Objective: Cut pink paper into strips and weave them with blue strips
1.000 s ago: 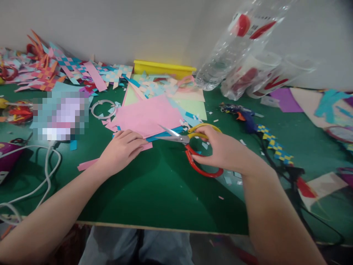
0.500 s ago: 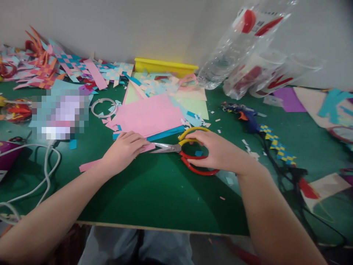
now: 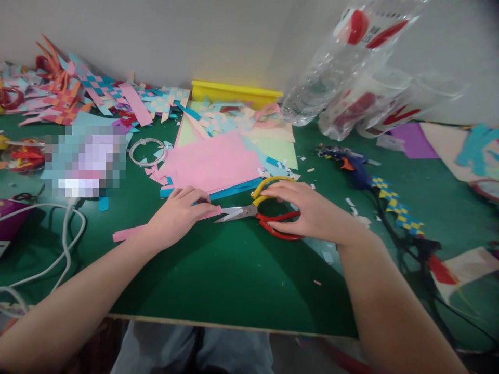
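My right hand is closed around the handles of a pair of scissors, one loop yellow and one red, whose blades point left and lie low over the green table. My left hand rests with curled fingers on a pink paper strip that runs left along the table. The scissor tips sit just right of my left fingers. Behind both hands lies a stack of pink paper sheets on blue and pale green sheets.
Woven paper strips and scraps crowd the back left. A yellow tray stands at the wall, clear plastic packaging at back right. A glue gun with black cable lies right; white cables loop left. A tape ring lies nearby.
My right hand has brought the scissors down and left from the pink sheets toward the strip, and the blades have closed. My left hand has stayed on the strip.
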The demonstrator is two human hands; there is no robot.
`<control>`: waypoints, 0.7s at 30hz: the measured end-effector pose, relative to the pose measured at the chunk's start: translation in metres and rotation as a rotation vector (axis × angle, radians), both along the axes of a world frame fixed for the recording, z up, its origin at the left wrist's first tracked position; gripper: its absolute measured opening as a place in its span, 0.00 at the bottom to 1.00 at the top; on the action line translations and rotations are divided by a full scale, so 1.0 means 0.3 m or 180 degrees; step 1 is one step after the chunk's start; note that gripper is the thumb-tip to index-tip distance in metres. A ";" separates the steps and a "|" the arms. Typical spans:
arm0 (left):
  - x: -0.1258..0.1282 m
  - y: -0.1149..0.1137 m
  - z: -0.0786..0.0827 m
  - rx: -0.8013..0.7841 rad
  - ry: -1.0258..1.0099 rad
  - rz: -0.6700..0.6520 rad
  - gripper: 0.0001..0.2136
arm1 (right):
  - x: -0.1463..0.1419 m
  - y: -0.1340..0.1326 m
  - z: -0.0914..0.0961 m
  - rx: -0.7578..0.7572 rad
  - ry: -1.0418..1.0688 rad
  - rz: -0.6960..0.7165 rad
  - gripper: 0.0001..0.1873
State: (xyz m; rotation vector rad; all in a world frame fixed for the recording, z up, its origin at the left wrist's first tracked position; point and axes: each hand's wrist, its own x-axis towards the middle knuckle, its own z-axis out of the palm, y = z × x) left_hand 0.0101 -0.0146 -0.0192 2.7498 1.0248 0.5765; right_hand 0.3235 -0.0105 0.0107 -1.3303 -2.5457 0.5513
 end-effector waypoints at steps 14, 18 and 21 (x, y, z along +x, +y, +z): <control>-0.013 -0.008 -0.024 -0.0155 0.0354 -0.0013 0.28 | 0.026 0.006 -0.018 -0.0086 0.0068 0.0020 0.26; -0.012 -0.003 -0.020 -0.0121 0.0366 -0.0055 0.28 | 0.037 0.006 -0.017 -0.0099 0.0064 -0.0025 0.25; -0.013 -0.002 -0.021 -0.0174 0.0350 -0.0041 0.29 | 0.035 0.004 -0.013 -0.0098 0.0034 -0.0013 0.25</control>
